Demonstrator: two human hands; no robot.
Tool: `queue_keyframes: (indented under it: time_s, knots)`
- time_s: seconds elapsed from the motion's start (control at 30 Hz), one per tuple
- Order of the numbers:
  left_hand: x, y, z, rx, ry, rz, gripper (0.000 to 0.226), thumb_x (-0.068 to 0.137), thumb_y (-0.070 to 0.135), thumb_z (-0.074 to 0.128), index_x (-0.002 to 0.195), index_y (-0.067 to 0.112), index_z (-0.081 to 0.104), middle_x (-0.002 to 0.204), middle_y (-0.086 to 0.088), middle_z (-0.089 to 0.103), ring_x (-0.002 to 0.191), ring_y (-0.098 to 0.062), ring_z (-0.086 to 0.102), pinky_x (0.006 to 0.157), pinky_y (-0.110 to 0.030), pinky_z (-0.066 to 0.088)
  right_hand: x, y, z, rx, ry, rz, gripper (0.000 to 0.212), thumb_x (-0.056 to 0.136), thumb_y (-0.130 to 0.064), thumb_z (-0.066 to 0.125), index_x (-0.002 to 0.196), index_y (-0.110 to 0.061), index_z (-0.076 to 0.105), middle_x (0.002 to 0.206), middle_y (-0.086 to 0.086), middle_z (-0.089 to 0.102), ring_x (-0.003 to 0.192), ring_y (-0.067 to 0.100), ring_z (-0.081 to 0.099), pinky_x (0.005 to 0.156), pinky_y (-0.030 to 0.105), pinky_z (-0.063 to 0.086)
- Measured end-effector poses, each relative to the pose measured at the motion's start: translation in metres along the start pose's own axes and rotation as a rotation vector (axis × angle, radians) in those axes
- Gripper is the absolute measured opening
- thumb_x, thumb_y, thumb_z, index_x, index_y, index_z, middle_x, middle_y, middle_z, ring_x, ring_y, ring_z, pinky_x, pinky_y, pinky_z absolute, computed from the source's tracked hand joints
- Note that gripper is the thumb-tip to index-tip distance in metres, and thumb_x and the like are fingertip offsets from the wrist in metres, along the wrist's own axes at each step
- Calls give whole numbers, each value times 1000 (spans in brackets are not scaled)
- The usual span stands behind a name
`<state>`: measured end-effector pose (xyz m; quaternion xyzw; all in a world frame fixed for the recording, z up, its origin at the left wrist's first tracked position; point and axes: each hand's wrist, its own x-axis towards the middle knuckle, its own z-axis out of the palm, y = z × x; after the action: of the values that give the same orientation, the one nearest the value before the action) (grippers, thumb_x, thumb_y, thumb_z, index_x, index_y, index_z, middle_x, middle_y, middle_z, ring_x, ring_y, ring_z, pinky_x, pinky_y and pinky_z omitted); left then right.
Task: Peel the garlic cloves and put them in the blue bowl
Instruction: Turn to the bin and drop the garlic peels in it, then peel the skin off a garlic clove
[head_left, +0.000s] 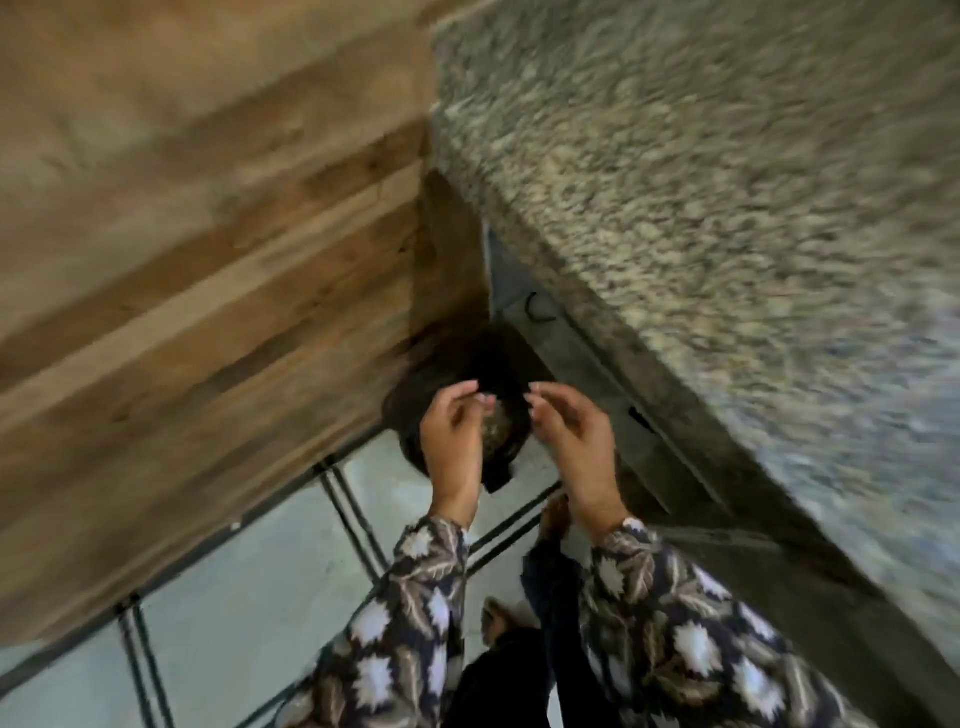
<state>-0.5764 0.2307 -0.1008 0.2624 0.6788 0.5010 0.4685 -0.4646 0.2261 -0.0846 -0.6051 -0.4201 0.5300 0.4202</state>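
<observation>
No garlic clove or blue bowl is in view. I look down at a dark round bin (415, 400) on the floor, in the corner between a wooden cabinet and the counter. Pale scraps (492, 427) lie inside it. My left hand (452, 431) and my right hand (566, 426) hover side by side just above the bin's mouth. The fingers of both are loosely curled, tips pointing at the bin. I see nothing held between them, though the frame is blurred.
A speckled granite counter (701, 208) overhangs on the right. A wooden cabinet side (208, 260) fills the left. Below lie pale floor tiles (249, 597) with dark grout lines, and my feet (506, 616) stand near the bin.
</observation>
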Motion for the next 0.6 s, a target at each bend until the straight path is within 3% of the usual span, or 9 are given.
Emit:
queue_keyframes:
  time_s: [0.1, 0.23, 0.3, 0.37, 0.43, 0.5, 0.6]
  knots:
    - [-63, 35, 44, -6, -201, 111, 17, 92, 6, 52, 96, 20, 62, 85, -1, 70, 77, -5, 66, 71, -19, 51, -57, -21, -72, -30, 258, -77, 15, 91, -15, 58, 103, -14, 66, 102, -1, 68, 97, 9, 63, 85, 25, 49]
    - [-137, 47, 118, 46, -547, 162, 19, 90, 1, 56, 90, 19, 62, 84, -3, 68, 74, -6, 65, 68, -16, 50, -109, -22, -163, 7, 475, -34, 15, 90, -13, 58, 102, -13, 67, 99, 4, 70, 94, 18, 65, 82, 37, 52]
    - [-184, 41, 159, 128, -757, 126, 22, 86, -2, 59, 85, 19, 63, 82, -3, 68, 76, -11, 65, 70, -19, 50, -140, -19, -219, 46, 639, -29, 15, 90, -9, 58, 101, -14, 66, 100, 5, 70, 95, 20, 65, 83, 32, 52]
    - [-227, 29, 193, 273, -935, 147, 22, 84, -3, 62, 82, 19, 66, 79, 1, 68, 73, -6, 65, 67, -14, 49, -172, -7, -273, 20, 797, -14, 18, 89, -6, 57, 104, -11, 65, 102, 7, 69, 95, 19, 64, 84, 27, 51]
    - [-263, 14, 220, 404, -1030, 195, 19, 83, -3, 63, 87, 14, 69, 81, 0, 70, 69, 0, 63, 66, -15, 50, -207, 9, -320, 10, 905, 33, 20, 89, -5, 57, 109, -7, 63, 105, 10, 67, 95, 19, 63, 89, 32, 50]
    - [-299, 1, 244, 497, -1082, 243, 19, 84, 0, 64, 88, 18, 69, 89, -5, 71, 76, -9, 65, 71, -24, 54, -245, 25, -364, 4, 1017, 64, 21, 89, -6, 57, 109, -7, 62, 107, 11, 66, 96, 22, 63, 89, 37, 49]
    - [-351, -20, 281, 652, -1154, 377, 17, 86, 8, 63, 97, 17, 72, 91, 0, 71, 82, -11, 65, 72, -18, 52, -302, 47, -421, -142, 1177, 125, 23, 89, -7, 57, 110, -9, 63, 108, 9, 66, 92, 20, 62, 80, 29, 46]
